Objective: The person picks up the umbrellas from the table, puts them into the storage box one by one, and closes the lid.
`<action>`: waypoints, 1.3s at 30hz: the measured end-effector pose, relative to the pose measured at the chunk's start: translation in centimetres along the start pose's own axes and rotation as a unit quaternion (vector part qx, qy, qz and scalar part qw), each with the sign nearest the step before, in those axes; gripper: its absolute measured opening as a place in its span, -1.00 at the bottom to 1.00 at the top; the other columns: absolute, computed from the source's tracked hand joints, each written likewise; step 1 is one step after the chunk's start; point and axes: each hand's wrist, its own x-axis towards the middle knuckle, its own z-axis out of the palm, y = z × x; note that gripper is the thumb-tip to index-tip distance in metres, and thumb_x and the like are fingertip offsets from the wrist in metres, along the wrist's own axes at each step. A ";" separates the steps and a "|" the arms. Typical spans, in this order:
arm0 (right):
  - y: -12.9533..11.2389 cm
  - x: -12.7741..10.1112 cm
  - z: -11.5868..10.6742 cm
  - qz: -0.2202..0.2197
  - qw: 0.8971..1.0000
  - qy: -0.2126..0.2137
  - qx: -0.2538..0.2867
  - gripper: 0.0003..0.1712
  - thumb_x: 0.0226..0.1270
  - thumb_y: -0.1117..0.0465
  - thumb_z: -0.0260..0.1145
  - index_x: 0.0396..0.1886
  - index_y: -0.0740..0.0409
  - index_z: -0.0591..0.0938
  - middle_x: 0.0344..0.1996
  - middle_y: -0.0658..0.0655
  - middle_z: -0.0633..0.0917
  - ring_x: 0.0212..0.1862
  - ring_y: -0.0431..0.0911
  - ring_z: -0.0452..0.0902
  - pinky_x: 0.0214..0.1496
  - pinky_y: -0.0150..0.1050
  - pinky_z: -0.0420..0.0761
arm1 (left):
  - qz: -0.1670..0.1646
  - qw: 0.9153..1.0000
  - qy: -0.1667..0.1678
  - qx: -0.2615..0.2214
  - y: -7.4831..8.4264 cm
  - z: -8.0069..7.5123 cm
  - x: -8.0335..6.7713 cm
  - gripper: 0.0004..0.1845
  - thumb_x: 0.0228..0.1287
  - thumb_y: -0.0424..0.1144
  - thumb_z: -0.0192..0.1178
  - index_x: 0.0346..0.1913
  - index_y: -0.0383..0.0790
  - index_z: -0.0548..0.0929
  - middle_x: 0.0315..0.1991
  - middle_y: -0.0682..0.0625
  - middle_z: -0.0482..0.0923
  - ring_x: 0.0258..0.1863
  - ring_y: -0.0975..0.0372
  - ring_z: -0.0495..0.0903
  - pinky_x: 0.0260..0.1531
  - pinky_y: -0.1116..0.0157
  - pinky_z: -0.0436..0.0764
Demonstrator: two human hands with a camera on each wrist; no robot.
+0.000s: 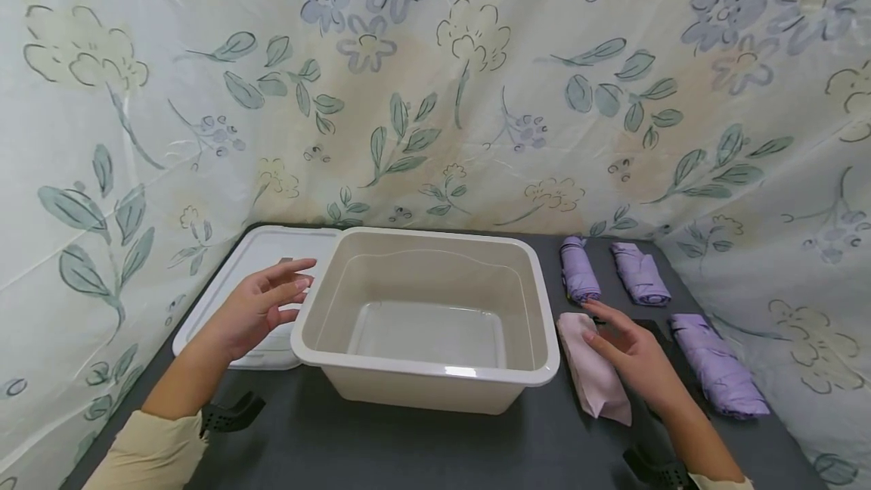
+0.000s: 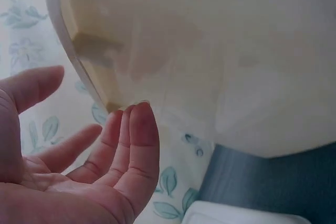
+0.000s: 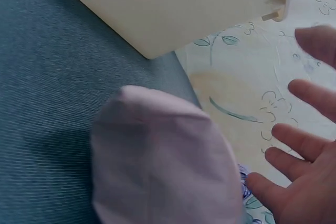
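A cream plastic bin (image 1: 429, 376) stands upright on the dark table, with nothing inside it. Beside its left rim my left hand (image 1: 261, 305) hovers with loosely bent fingers and holds nothing; in the left wrist view the fingertips (image 2: 142, 124) overlap the bin's outer wall (image 2: 220, 66). My right hand (image 1: 629, 358) is spread over a pale pink cloth bundle (image 1: 588, 369) to the right of the bin. In the right wrist view the right-hand fingers (image 3: 294, 142) are apart from the pink bundle (image 3: 163, 156), and the palm is bare.
A white lid (image 1: 224, 289) lies flat left of the bin, partly behind it. Three rolled purple bundles sit at the right: one roll (image 1: 579, 269) near the bin, another (image 1: 640, 273) at the back, a larger one (image 1: 717, 365) near the table's right edge. A floral curtain (image 1: 435, 97) surrounds the table.
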 end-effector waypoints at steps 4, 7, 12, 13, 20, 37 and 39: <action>0.2 -0.4 0.2 0.027 0.999 0.002 -0.023 -0.38 0.51 0.01 0.30 0.47 0.10 0.47 0.41 0.24 0.51 0.27 -0.21 0.57 0.06 -0.65 0.49 | -0.006 1.000 -0.014 -0.006 0.6 0.3 -0.1 -0.46 0.54 -0.28 0.11 0.50 -0.27 0.34 0.07 0.10 0.62 -0.01 0.30 0.71 0.00 0.31 0.73; 0.3 -0.7 0.3 0.049 0.998 0.001 -0.026 -0.37 0.50 -0.02 0.31 0.45 0.11 0.48 0.40 0.27 0.53 0.31 0.12 0.57 0.03 -0.66 0.47 | -0.011 1.000 -0.017 0.000 1.0 0.5 -0.2 -0.43 0.52 -0.31 0.14 0.50 -0.30 0.32 0.04 0.09 0.61 -0.01 0.30 0.69 0.00 0.31 0.72; 0.5 -1.1 0.5 0.087 0.996 -0.007 -0.008 -0.34 0.49 -0.05 0.32 0.46 0.10 0.48 0.41 0.32 0.50 0.30 0.30 0.55 -0.02 -0.61 0.51 | -0.015 1.000 -0.016 0.015 1.5 0.5 -0.2 -0.45 0.50 -0.32 0.16 0.48 -0.30 0.36 0.03 0.06 0.60 -0.04 0.29 0.68 -0.02 0.33 0.72; 0.6 -1.2 0.5 0.092 0.996 -0.009 -0.007 -0.34 0.48 -0.06 0.32 0.46 0.11 0.48 0.42 0.31 0.50 0.31 0.29 0.54 -0.02 -0.61 0.51 | -0.015 1.000 -0.018 0.017 1.6 0.4 -0.2 -0.45 0.50 -0.32 0.17 0.48 -0.30 0.36 0.03 0.06 0.60 -0.04 0.29 0.68 -0.02 0.33 0.72; 0.9 -1.4 0.4 0.125 0.992 -0.016 -0.006 -0.29 0.44 -0.11 0.36 0.45 0.14 0.49 0.41 0.33 0.50 0.39 0.30 0.46 -0.07 -0.54 0.54 | -0.019 0.999 -0.036 0.014 2.2 0.2 -0.1 -0.38 0.46 -0.37 0.21 0.51 -0.36 0.30 0.02 0.03 0.59 -0.06 0.27 0.70 -0.01 0.31 0.72; 1.6 -0.9 -0.2 0.162 0.983 -0.066 -0.050 -0.28 0.32 0.00 0.47 0.40 0.20 0.54 0.39 0.40 0.50 0.26 0.28 0.59 -0.05 -0.25 0.69 | -0.046 0.997 -0.037 0.057 2.6 -0.1 0.6 -0.25 0.42 -0.34 0.28 0.56 -0.39 0.20 0.12 0.02 0.52 -0.02 0.30 0.72 0.00 0.30 0.73; 1.6 -0.8 -0.2 0.164 0.983 -0.070 -0.047 -0.27 0.31 0.00 0.48 0.40 0.20 0.54 0.39 0.42 0.49 0.23 0.27 0.62 -0.12 -0.31 0.67 | -0.047 0.996 -0.040 0.060 2.6 -0.2 0.7 -0.25 0.42 -0.34 0.28 0.56 -0.37 0.20 0.14 0.00 0.51 -0.01 0.29 0.71 0.01 0.29 0.73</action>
